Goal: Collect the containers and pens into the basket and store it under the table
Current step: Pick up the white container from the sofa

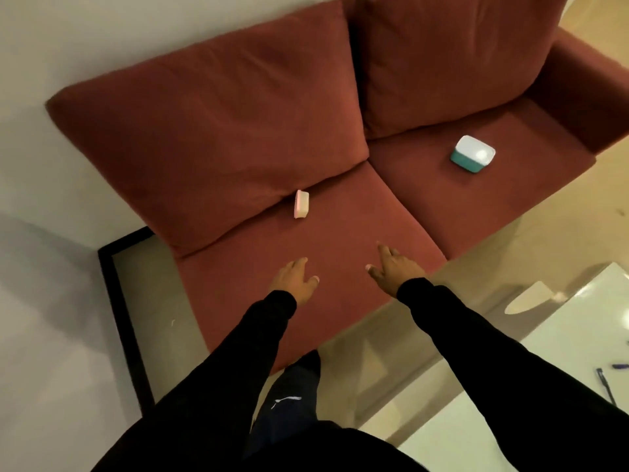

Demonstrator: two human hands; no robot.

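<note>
Now both grips spread wide, empty: left hand (295,280), right hand (394,271) over the sofa's (340,233) near edge; pink box (301,204) far, teal box (473,154) right.

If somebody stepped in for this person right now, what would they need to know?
Left hand and right hand: both empty, fingers spread, reaching over the sofa seat.
Pink container: on its side at the seat crease.
Teal container: upright on the right seat cushion.
Pens: on the white table, bottom right.
Basket: not in view.
Done: nothing collected yet, as far as can be seen.
Left: gather everything, store the basket.
</note>
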